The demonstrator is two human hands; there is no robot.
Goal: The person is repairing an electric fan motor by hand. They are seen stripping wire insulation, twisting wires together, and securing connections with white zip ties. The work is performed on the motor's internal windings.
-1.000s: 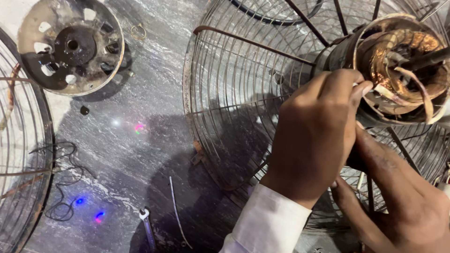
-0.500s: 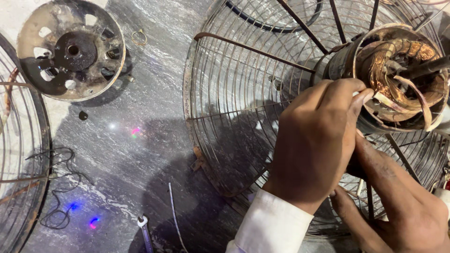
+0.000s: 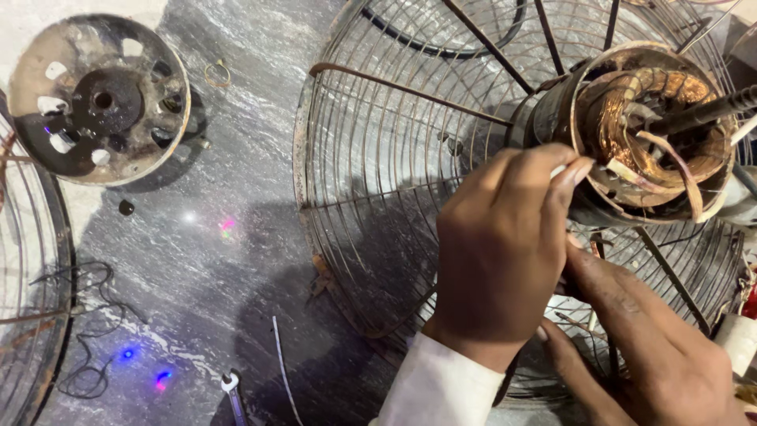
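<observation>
A fan motor [image 3: 654, 130] with copper windings and a dark shaft sits in the middle of a rusty wire fan guard [image 3: 378, 181], its open end facing me. My left hand [image 3: 505, 260], in a white cuff, has its fingertips pinched on a pale strip at the near rim of the motor. My right hand [image 3: 639, 347] comes in from the lower right. It lies under the left hand and against the dark motor housing, holding it from below. Its fingertips are hidden behind the left hand.
A round, dirty motor end cover [image 3: 98, 99] with holes lies at the top left on the grey marbled surface [image 3: 205, 260]. Another wire guard [image 3: 31, 315] and thin black wires [image 3: 79, 347] are at the left edge. A small spanner [image 3: 233, 390] lies at the bottom.
Both hands stay at the motor in nearly the same grip. The view has shifted a little, so the end cover and motor sit slightly lower in the frame.
</observation>
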